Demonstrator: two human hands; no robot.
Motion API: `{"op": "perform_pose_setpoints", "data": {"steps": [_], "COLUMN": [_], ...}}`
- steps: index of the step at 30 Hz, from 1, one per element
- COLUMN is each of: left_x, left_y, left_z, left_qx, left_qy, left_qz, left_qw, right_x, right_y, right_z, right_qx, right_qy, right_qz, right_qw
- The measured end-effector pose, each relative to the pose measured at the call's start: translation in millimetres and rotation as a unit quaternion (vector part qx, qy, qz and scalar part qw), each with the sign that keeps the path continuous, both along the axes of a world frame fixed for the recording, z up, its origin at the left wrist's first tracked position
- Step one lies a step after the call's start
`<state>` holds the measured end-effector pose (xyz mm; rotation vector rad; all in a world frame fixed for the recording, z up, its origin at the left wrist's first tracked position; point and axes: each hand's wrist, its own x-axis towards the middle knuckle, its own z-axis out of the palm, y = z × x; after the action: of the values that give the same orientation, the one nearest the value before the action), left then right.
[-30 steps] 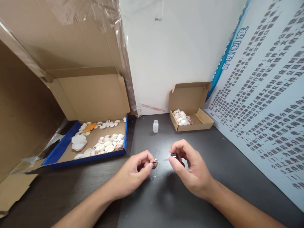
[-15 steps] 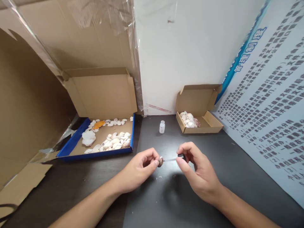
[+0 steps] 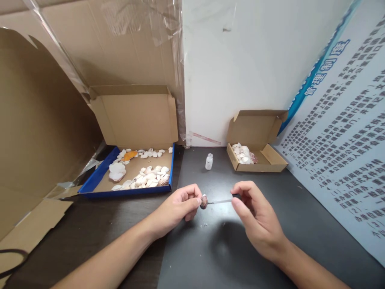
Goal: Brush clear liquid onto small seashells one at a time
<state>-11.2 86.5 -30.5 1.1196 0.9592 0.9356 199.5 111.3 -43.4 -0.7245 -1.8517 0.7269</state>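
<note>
My left hand (image 3: 180, 206) pinches a small brownish seashell (image 3: 203, 201) between thumb and fingertips, just above the dark table (image 3: 210, 257). My right hand (image 3: 255, 216) is closed on the black cap of a thin brush (image 3: 222, 201), whose tip touches the shell. A small open glass bottle (image 3: 209, 161) stands farther back on the table, between the two boxes.
A blue-sided cardboard tray (image 3: 126, 191) with several white shells and one orange shell lies at the left. A small open cardboard box (image 3: 270, 160) with shells sits at the back right. A printed poster (image 3: 345, 132) leans along the right; cardboard sheets stand at the left.
The view has shifted, so everything sits further right in the picture. My hands have drawn slightly apart, and the brush tip stays at the shell.
</note>
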Motion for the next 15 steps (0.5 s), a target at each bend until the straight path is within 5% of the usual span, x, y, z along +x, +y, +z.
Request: {"op": "perform_pose_setpoints", "data": {"steps": [7,15], "left_x": [-2.0,-4.5], "left_y": [0.7,1.4], "left_z": [4.6,6.0], "left_qx": [-0.07,-0.075], "left_qy": [-0.068,-0.032], "left_qz": [-0.024,-0.029], "left_qw": [0.995,0.996], "right_x": [-1.1,-3.0], "right_y": [0.8,-0.5], "right_z": [0.5,-1.6], "right_qx": [0.0,-0.016], "right_qy": [-0.019,-0.02], "right_qz": [0.0,0.013], "right_qw": [1.0,1.0]}}
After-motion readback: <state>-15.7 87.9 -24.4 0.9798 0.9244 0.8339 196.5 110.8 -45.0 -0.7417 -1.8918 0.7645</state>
